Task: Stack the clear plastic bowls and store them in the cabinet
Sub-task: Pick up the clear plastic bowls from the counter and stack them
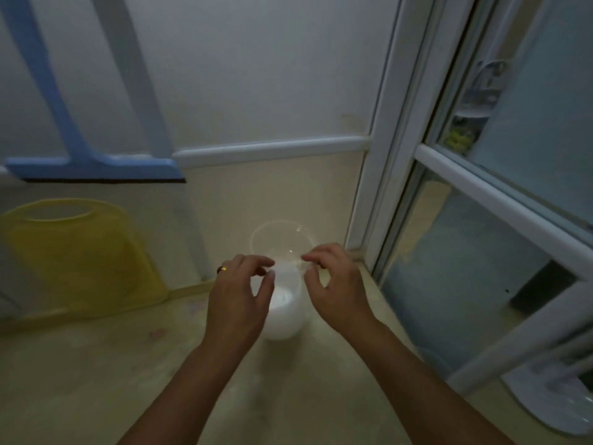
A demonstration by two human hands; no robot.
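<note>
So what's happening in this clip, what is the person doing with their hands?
A person is working on the floor in a corner by a glass door. Both hands, the left hand and the right hand, are at the rim of a clear plastic bowl, fingers curled at its edge. A second clear bowl sits just behind it. Whether the fingers actually grip is too blurred to tell. A yellow basket lies to the left. No cabinet is identifiable.

Clear glossy plastic bowl (282,240); cloudy white, smooth plastic on the nearer bowl stack (287,303). Translucent yellow plastic basket (77,255), faintly ribbed. Glossy gold ring (222,269). Reflective glass pane (455,284) in smooth white frame (500,200). Matt painted wall (256,65).
</note>
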